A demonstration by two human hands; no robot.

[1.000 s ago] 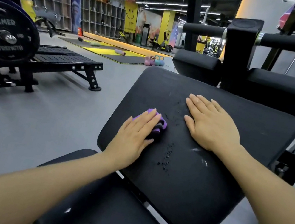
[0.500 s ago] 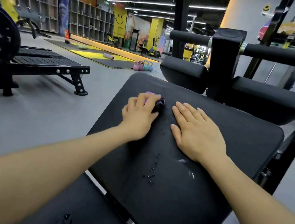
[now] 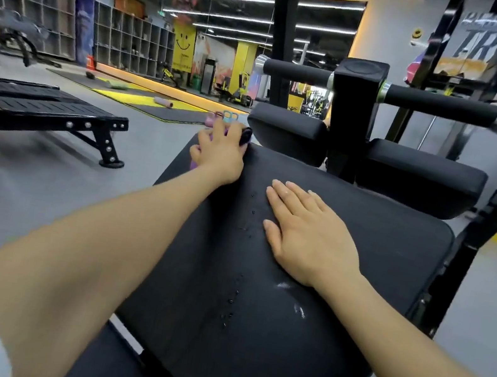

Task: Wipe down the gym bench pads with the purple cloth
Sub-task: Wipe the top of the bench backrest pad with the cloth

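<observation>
Left hand (image 3: pixel 220 153) now sits at the far left corner of the main pad (image 3: pixel 342 271) of the bench; a second ago it was at mid-pad, half a second ago partway up. The stroke has run away from the person along the left side. The purple cloth (image 3: pixel 194 165) is bunched under this hand, showing only as slivers at the palm edge and near the fingertips. Grip: fingers curled over the wad, pressing it down, though blur makes the exact finger position uncertain. Right hand (image 3: pixel 311 236) lies flat at pad centre, fingers straight and together, holding nothing; its place has barely changed. Droplets (image 3: pixel 231 305) remain in a line down the pad's middle, with pale smears (image 3: pixel 291 295) near the right wrist. Judgement: the left strip is covered, the centre and right are still to wipe.
</observation>
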